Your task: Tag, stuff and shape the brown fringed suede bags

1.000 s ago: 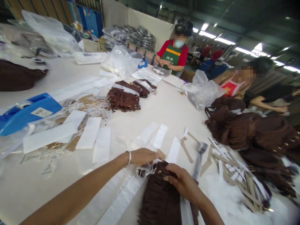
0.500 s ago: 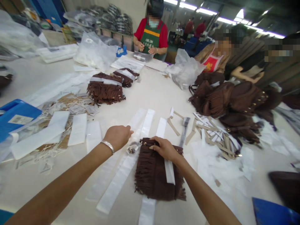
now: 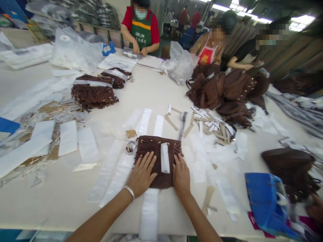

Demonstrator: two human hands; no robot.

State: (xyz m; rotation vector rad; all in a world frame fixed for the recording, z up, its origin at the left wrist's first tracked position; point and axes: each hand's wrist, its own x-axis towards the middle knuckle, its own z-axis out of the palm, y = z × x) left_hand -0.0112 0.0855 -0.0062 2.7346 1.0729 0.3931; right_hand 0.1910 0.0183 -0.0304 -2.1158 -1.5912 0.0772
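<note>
A dark brown fringed bag (image 3: 157,161) lies flat on the table, with gold rings along its top edge and a white strip (image 3: 165,158) down its middle. On its left part rests my left hand (image 3: 143,171), palm down, fingers spread. My right hand (image 3: 181,173) presses on the bag's right edge, fingers stretched out. Neither hand grips anything. Beside the bag's upper left corner are a small buckle (image 3: 130,148) and a brown tag (image 3: 131,133). A long white strip (image 3: 149,215) runs out from beneath the bag.
Wrapped brown bags (image 3: 93,92) lie at the back left, a pile of brown bags (image 3: 222,87) at the back right. White sheets (image 3: 68,137) and tags are at the left, beige strips (image 3: 214,127) and a blue holder (image 3: 267,198) at the right. Several people stand around the table.
My left hand has come down from beside the bag onto its left part. My right hand has gone from the top edge to the right edge. The view has shifted right.
</note>
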